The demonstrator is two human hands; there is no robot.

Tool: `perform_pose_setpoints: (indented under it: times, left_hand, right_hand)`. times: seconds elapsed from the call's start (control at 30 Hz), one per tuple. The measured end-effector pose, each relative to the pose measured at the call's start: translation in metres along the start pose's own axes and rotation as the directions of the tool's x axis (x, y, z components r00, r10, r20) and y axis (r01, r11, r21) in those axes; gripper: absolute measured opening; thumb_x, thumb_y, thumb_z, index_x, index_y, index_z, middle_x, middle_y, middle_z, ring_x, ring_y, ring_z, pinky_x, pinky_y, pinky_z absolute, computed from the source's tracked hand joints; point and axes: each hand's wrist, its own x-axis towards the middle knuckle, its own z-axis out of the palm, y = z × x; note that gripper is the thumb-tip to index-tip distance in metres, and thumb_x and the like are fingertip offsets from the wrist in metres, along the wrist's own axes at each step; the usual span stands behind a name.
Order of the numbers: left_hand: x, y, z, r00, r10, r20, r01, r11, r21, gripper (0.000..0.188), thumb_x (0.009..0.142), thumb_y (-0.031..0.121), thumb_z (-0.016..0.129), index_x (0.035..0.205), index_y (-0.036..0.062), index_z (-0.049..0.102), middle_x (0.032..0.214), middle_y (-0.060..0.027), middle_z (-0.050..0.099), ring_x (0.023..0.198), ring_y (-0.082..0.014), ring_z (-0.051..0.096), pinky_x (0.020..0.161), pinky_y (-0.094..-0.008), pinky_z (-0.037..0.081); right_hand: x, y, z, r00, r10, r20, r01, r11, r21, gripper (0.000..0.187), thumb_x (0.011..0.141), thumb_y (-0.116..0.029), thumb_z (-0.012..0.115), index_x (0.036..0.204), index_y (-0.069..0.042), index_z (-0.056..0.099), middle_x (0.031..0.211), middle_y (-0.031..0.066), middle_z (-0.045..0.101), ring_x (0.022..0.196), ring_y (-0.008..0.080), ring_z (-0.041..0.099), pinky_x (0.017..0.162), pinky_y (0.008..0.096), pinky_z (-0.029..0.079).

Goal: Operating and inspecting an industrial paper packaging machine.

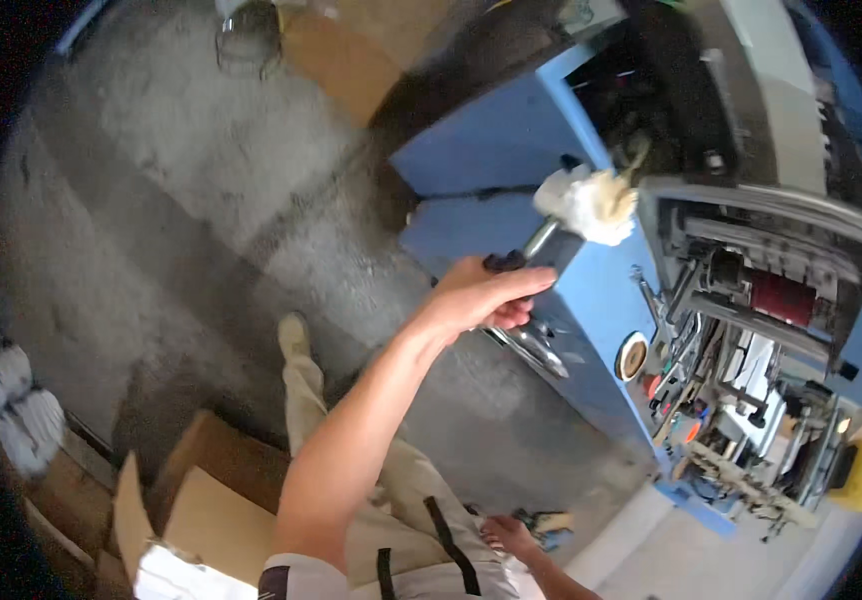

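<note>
One metal-shafted tool — ragged head creamy white — fills the left grip; right grip unclear.

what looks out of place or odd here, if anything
A wrench and other small items lie jumbled along the blue machine, which looks untidy. A whitish wad, perhaps a rag, just beyond the left hand stands out as crumpled; blur hides what supports it. No spill or damage is clear.
</note>
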Motion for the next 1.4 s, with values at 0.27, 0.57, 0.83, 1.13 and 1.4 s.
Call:
perform_pose_setpoints:
  times: [0.27, 0.57, 0.83, 1.13, 1.4]
  left_hand:
    - [-0.004, -0.026, -0.016, 0.959, 0.279, -0.040, -0.282, 0.956, -0.080, 0.041, 0.078, 0.041, 0.082, 0.080, 0.0026, 0.067, 0.061, -0.0014, 0.061, 0.051, -0.0078, 0.056, 0.046, -0.0245, 0.044]
    - [-0.002, -0.021, -0.016, 0.958, 0.284, 0.029, -0.283, 0.959, -0.033, 0.038, 0.081, 0.035, 0.079, 0.071, 0.0035, 0.062, 0.055, 0.0004, 0.055, 0.048, -0.0077, 0.048, 0.045, -0.0283, 0.037]
    - [0.001, -0.023, -0.010, 0.980, 0.201, 0.007, -0.201, 0.980, 0.003, 0.037, 0.080, 0.039, 0.080, 0.082, 0.0037, 0.068, 0.063, -0.0005, 0.062, 0.054, -0.0075, 0.054, 0.048, -0.0259, 0.042]
    - [-0.003, -0.012, 0.004, 0.999, -0.006, -0.050, 0.007, 1.000, 0.004, 0.045, 0.085, 0.042, 0.074, 0.108, 0.0062, 0.059, 0.086, -0.0076, 0.069, 0.071, -0.0152, 0.068, 0.064, -0.0271, 0.056]
    - [-0.026, -0.008, -0.001, 0.965, -0.042, -0.258, 0.064, 0.995, 0.078, 0.054, 0.089, 0.060, 0.061, 0.106, 0.0089, 0.061, 0.102, -0.0103, 0.068, 0.089, -0.0167, 0.065, 0.080, -0.0318, 0.054]
  right_hand:
    - [0.015, -0.018, 0.013, 0.999, 0.036, -0.038, -0.045, 0.955, -0.292, 0.030, 0.100, -0.020, 0.056, 0.124, -0.001, 0.057, 0.099, 0.0070, 0.067, 0.081, 0.0147, 0.063, 0.072, 0.0295, 0.054]
    - [0.017, -0.027, 0.027, 0.994, 0.012, -0.105, -0.058, 0.893, -0.447, 0.036, 0.103, -0.028, 0.052, 0.130, -0.005, 0.056, 0.105, 0.0030, 0.066, 0.085, 0.0102, 0.061, 0.072, 0.0265, 0.054]
    - [0.021, -0.020, 0.025, 0.999, -0.019, 0.030, 0.025, 0.973, -0.228, 0.035, 0.101, -0.023, 0.054, 0.130, -0.002, 0.055, 0.111, 0.0120, 0.066, 0.094, 0.0221, 0.067, 0.079, 0.0348, 0.055]
    - [-0.007, -0.042, 0.045, 0.963, -0.258, -0.081, 0.211, 0.902, -0.377, 0.034, 0.098, -0.034, 0.061, 0.115, -0.004, 0.063, 0.099, 0.0051, 0.069, 0.088, 0.0165, 0.067, 0.077, 0.0325, 0.057]
    - [-0.061, -0.141, -0.011, 0.696, -0.616, -0.369, 0.624, 0.773, -0.114, 0.029, 0.094, -0.024, 0.065, 0.107, 0.002, 0.065, 0.083, 0.0040, 0.066, 0.070, 0.0122, 0.059, 0.063, 0.0300, 0.051]
